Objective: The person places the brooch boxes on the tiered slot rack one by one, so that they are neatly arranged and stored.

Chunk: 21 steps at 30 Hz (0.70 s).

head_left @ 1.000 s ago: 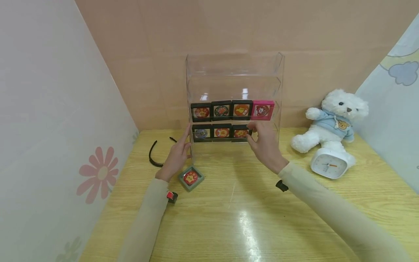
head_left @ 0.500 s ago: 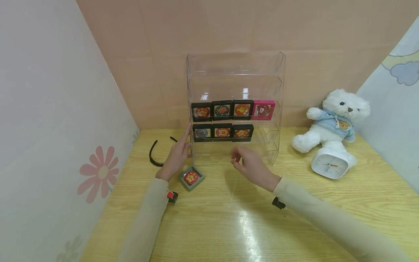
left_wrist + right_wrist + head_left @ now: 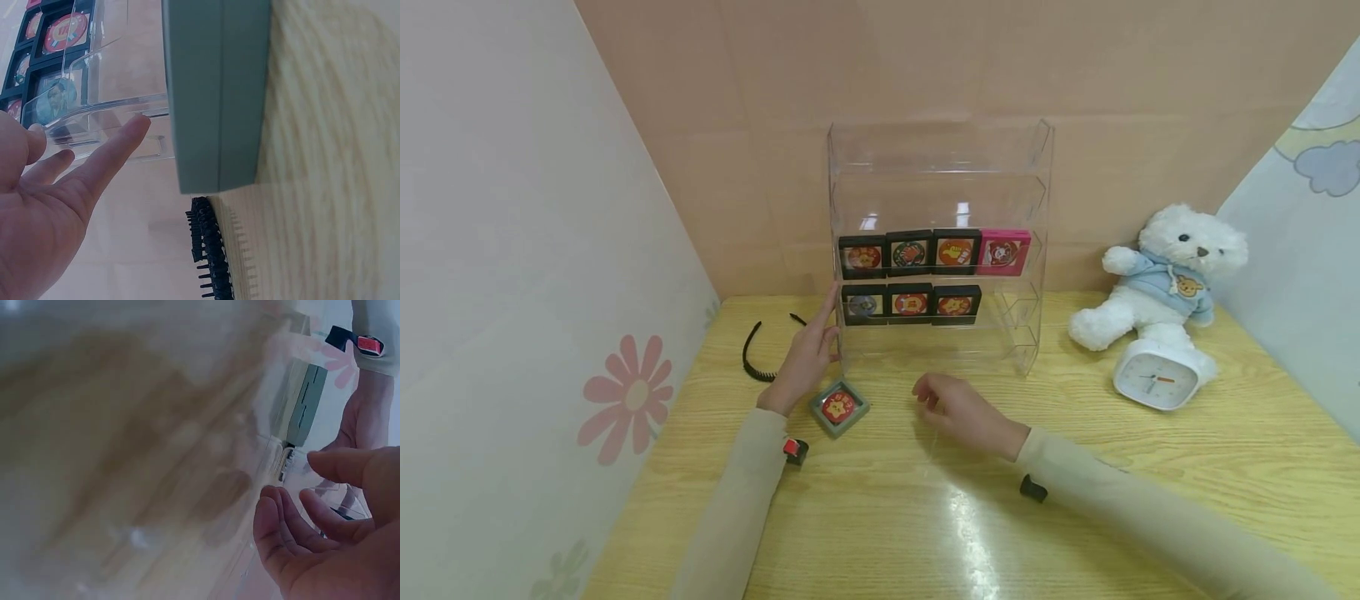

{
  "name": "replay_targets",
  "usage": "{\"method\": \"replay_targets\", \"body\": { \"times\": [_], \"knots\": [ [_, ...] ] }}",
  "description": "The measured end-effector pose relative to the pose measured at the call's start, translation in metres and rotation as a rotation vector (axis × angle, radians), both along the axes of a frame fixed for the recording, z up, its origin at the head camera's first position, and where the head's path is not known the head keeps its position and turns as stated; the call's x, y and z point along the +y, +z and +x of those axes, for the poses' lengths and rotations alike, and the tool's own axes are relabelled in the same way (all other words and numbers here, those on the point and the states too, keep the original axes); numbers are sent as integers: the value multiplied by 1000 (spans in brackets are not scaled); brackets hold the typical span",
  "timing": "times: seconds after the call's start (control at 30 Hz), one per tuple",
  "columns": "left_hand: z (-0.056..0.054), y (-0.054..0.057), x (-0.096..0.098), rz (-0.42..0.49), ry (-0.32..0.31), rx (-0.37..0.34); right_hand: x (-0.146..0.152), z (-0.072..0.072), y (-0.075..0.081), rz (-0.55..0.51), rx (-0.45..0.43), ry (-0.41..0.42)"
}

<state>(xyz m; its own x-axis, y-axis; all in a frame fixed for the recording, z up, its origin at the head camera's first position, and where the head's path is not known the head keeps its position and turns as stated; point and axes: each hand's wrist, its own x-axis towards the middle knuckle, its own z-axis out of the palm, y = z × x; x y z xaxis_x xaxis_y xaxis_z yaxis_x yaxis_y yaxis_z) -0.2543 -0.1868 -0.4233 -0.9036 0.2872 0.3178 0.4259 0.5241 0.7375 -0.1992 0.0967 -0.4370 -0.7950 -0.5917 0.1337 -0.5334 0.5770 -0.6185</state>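
A clear acrylic tiered rack (image 3: 940, 172) stands against the back wall. Its middle tier bears several square framed badges: black ones such as the orange one (image 3: 956, 251), and a pink one (image 3: 1003, 252) at the right end. Three black-framed badges, including the rightmost (image 3: 956, 305), stand on the tier below. My left hand (image 3: 802, 360) rests its extended fingers on the rack's left side; the left wrist view shows a finger (image 3: 115, 153) along the clear panel. My right hand (image 3: 961, 414) hovers before the rack, fingers loosely curled, holding nothing. A grey-green framed badge (image 3: 838, 407) lies between the hands.
A black toothed headband (image 3: 755, 367) lies behind my left hand. At the right, a white teddy bear (image 3: 1172, 275) in a blue hoodie sits with a white clock (image 3: 1156, 379) leaning at its foot. A patterned wall (image 3: 625, 250) bounds the left side.
My right hand has let go of the rightmost badge on the lower filled tier and drawn back, down and left, over the table. My left hand stays at the rack's side.
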Motion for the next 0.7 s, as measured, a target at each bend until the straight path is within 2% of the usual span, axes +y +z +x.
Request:
{"method": "replay_targets", "body": {
  "times": [0.33,0.53,0.7],
  "knots": [
    [0,-1,0,-4,1,15,-12,5,-4,20,-32,19],
    [0,-1,-1,0,-4,21,-23,7,-5,31,-78,2],
    [0,0,-1,-4,-4,20,-35,9,-5,50,-81,-9]
  ]
}}
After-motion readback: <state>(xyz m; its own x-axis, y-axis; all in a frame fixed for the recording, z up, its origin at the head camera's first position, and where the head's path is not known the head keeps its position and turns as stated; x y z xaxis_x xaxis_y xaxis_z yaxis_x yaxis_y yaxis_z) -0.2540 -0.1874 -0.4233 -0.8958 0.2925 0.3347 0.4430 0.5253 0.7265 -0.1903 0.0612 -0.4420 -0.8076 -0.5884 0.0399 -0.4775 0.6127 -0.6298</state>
